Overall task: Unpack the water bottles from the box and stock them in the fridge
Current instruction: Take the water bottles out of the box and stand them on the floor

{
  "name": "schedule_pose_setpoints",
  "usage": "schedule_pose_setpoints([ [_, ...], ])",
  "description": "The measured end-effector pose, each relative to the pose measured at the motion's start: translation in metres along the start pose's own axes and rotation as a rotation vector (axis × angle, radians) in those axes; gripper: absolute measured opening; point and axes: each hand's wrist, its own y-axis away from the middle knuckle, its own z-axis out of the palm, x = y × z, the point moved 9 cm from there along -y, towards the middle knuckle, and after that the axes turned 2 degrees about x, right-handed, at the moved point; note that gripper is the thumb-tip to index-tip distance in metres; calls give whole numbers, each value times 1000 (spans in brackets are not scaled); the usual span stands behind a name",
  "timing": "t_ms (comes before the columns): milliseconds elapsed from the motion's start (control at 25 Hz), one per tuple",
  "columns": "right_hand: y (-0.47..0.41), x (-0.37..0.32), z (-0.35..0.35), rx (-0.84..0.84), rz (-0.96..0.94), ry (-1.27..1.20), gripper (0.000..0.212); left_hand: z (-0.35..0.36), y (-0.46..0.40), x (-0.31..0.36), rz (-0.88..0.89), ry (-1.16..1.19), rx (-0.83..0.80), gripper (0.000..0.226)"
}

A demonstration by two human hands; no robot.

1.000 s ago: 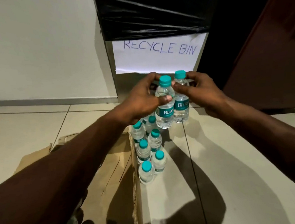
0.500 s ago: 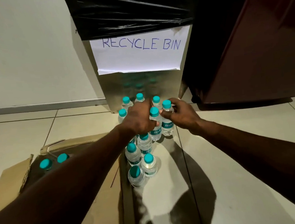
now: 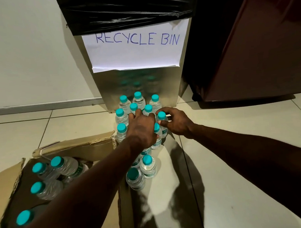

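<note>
A cluster of teal-capped water bottles (image 3: 138, 100) stands upright on the tiled floor (image 3: 239, 142), just in front of the steel recycle bin (image 3: 139, 82). The left hand (image 3: 142, 129) curls round one bottle (image 3: 157, 137) in the cluster; the right hand (image 3: 177, 123) pinches its neighbour (image 3: 162, 117) below the cap. More bottles lie in the open cardboard box (image 3: 72, 146) beside them.

A plain indoor corner — likely an office pantry or a home. A steel bin (image 3: 140, 85) with a black liner and handwritten "RECYCLE BIN" sign (image 3: 136, 47) stands against a bare wall (image 3: 22, 52) on pale floor tiles (image 3: 239, 142) — right of the bin, a maroon fridge (image 3: 267, 49).
</note>
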Motion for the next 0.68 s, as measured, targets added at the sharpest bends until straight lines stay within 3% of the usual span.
schedule_pose_setpoints([
  [120,-2,-7,-6,21,27,22,47,-2,3,1,3,4,27,54],
  [240,-1,-30,-30,155,-28,51,47,-17,15,-8,-14,174,91,57],
  [400,20,-84,-52,320,-191,-29,29,-42,76,-63,-86,400,302,54],
  [480,36,-117,-29,243,-313,-12,25,-40,116,-105,-98,383,318,49],
  [680,78,-178,84,-142,-526,81,25,-14,187,-193,-222,174,170,58],
])
